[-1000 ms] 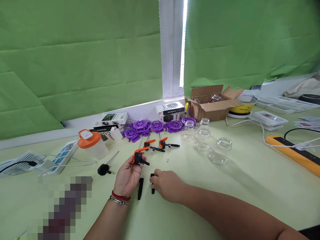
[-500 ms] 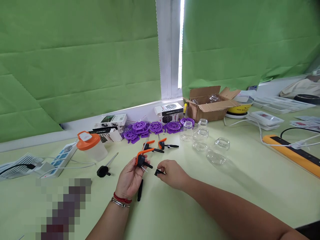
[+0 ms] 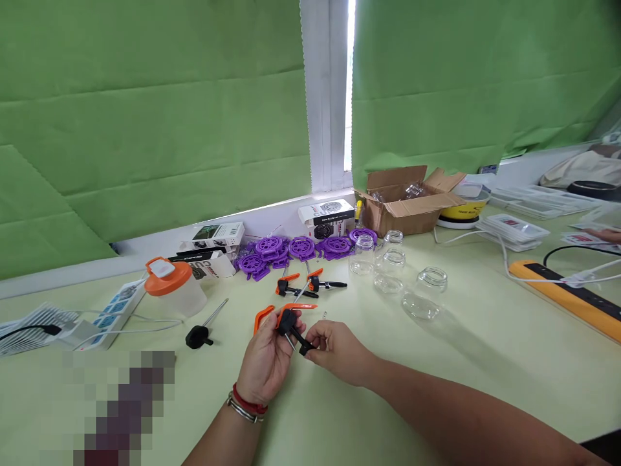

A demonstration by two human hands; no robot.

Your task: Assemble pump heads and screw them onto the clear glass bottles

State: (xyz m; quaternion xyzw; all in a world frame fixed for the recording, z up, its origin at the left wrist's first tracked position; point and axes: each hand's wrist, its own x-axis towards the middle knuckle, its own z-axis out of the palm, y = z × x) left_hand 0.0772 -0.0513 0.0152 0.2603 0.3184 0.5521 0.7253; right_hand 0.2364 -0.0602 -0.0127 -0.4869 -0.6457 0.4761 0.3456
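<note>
My left hand (image 3: 268,355) holds a black cap (image 3: 288,321) with an orange lever (image 3: 297,306), a thin metal rod and a black spout. At the spout's end, my right hand (image 3: 334,348) pinches a small black piece (image 3: 306,349); it touches the spout, but its fit is hard to make out. Just left of my left fingers lies a loose orange lever (image 3: 262,317). Beyond the hands lie two similar black-and-orange caps (image 3: 287,286) with rods. A black cap with a metal rod (image 3: 198,336) and no orange lever lies to the left.
Clear glass jars (image 3: 421,303) stand to the right. Purple plastic parts (image 3: 268,247) lie at the back by printed boxes (image 3: 213,234) and a cardboard box (image 3: 405,217). An orange-lidded container (image 3: 180,294) and power strip (image 3: 116,309) are at left. Another person's hand (image 3: 604,235) shows at the far right.
Both hands have come together: the left moved right with the cap, bringing its spout to the small black piece in my right fingers. Another person's hand has appeared at the right edge.
</note>
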